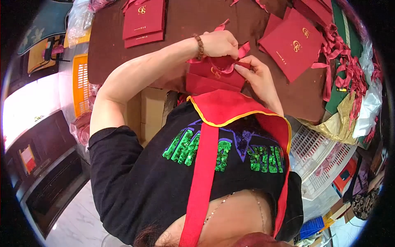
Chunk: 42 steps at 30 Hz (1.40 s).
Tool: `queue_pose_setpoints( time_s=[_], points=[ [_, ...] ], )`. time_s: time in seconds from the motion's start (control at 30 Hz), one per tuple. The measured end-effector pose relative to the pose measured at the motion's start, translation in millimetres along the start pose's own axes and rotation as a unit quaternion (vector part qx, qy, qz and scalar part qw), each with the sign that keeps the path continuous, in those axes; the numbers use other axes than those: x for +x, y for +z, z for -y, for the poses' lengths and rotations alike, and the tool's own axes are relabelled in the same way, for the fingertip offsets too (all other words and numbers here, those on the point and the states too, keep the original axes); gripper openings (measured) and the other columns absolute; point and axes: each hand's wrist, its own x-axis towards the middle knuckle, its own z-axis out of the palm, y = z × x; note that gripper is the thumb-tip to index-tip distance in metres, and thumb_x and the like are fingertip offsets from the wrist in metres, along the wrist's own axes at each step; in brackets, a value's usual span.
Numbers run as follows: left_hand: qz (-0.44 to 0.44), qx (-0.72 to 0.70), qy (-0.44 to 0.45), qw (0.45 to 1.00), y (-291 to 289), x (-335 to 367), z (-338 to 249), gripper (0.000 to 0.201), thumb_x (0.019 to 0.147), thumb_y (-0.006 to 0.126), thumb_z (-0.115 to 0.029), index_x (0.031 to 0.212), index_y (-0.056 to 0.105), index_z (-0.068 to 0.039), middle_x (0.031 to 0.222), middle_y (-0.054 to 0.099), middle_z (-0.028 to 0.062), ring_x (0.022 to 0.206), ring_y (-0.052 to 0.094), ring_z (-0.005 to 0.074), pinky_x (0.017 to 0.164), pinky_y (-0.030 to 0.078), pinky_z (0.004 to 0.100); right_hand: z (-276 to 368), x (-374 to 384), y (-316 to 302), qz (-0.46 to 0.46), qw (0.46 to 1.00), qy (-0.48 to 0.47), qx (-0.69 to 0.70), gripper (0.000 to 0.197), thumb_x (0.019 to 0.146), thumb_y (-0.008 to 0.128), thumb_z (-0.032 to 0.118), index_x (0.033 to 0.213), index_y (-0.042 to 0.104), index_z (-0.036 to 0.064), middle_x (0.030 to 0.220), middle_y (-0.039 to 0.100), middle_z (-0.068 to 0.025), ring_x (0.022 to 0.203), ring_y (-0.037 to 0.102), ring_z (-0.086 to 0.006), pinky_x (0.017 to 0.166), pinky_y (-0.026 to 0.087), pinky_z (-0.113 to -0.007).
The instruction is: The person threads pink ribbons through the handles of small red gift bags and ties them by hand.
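- My left hand [218, 43], the one with the bead bracelet [200, 46], is curled nearly closed. Its thumb and fingertips pinch the ribbon [243, 50] just above the bag's mouth.
- My right hand [259, 76] is half closed. Its fingertips grip the top edge of the red paper bag [214, 74], with the thumb in front and the fingers behind.
- The bag sits between my two hands at the near edge of the brown table [193, 16], just above my red apron [230, 109]. It is flat and its gold mark faces me.
- As I judge it, the ribbon work at the bag's top goes best with a short pinch, close to the paper, so the end does not flop.
- The right hand should hold the edge firmly but flat, because a hard squeeze would crease the card.
- I would pull the ribbon gently and straight, since a sideways tug could tear the paper.
- I cannot tell whether the ribbon's end is through the bag yet, as my fingers hide it.
- Well apart from my hands are a stack of red bags [144, 20] on the left, more bags [294, 43] on the right, and a tangle of loose ribbons [347, 66].
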Motion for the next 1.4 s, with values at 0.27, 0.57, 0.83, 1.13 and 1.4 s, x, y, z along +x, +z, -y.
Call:
queue_pose_setpoints(
  time_s=[0.27, 0.57, 0.83, 1.13, 1.4],
  points=[
    [-0.025, -0.063, 0.092, 0.993, -44, 0, 2, 0.029, 0.089, 0.053, -0.027, 0.082, 0.067, -0.002, 0.078, 0.063, 0.0014, 0.071, 0.053, 0.0085, 0.068, 0.044, 0.0243, 6, -4, 6, -0.017, 0.998, 0.001, -0.059, 0.012, 0.086, 0.061, 0.007, 0.096, 0.059, 0.0001, 0.082, 0.057, 0.0033, 0.073, 0.049, -0.0021, 0.065, 0.04, -0.017],
    [-0.057, 0.027, -0.065, 0.996, -48, -46, 24, 0.038, 0.091, 0.052, -0.037, 0.109, 0.058, -0.004, 0.076, 0.062, 0.0055, 0.068, 0.057, 0.0106, 0.061, 0.046, 0.0249, 16, -13, 11, -0.037, 0.983, -0.036, -0.176, 0.012, 0.084, 0.063, 0.008, 0.093, 0.059, 0.0003, 0.074, 0.054, 0.0024, 0.065, 0.043, -0.0033, 0.058, 0.037, -0.019],
    [-0.155, -0.309, 0.032, 0.938, -31, -68, 23, 0.048, 0.081, 0.06, -0.003, 0.126, 0.044, -0.001, 0.089, 0.063, 0.0063, 0.075, 0.057, 0.0088, 0.068, 0.045, 0.0213, 13, -10, 12, -0.051, 0.986, -0.043, -0.156, 0.013, 0.084, 0.063, 0.009, 0.093, 0.058, 0.0001, 0.072, 0.052, 0.0028, 0.064, 0.043, -0.0033, 0.058, 0.037, -0.02],
    [-0.178, -0.248, -0.05, 0.951, -20, -76, 28, 0.05, 0.085, 0.061, -0.01, 0.132, 0.043, -0.007, 0.089, 0.06, 0.0001, 0.078, 0.054, 0.0062, 0.07, 0.044, 0.0201, 15, -14, 14, -0.052, 0.983, -0.038, -0.173, 0.012, 0.085, 0.062, 0.008, 0.093, 0.057, 0.0003, 0.07, 0.053, 0.0017, 0.063, 0.045, -0.0038, 0.057, 0.038, -0.021],
    [-0.36, 0.037, 0.105, 0.926, -8, -75, 3, 0.042, 0.073, 0.055, -0.001, 0.112, 0.061, -0.015, 0.077, 0.062, 0.0109, 0.068, 0.061, 0.0248, 0.061, 0.05, 0.0333, 16, -14, 18, -0.055, 0.98, -0.067, -0.177, 0.01, 0.086, 0.061, 0.007, 0.093, 0.057, 0.0008, 0.07, 0.055, 0.0015, 0.063, 0.045, -0.0039, 0.056, 0.039, -0.021]
  ],
)
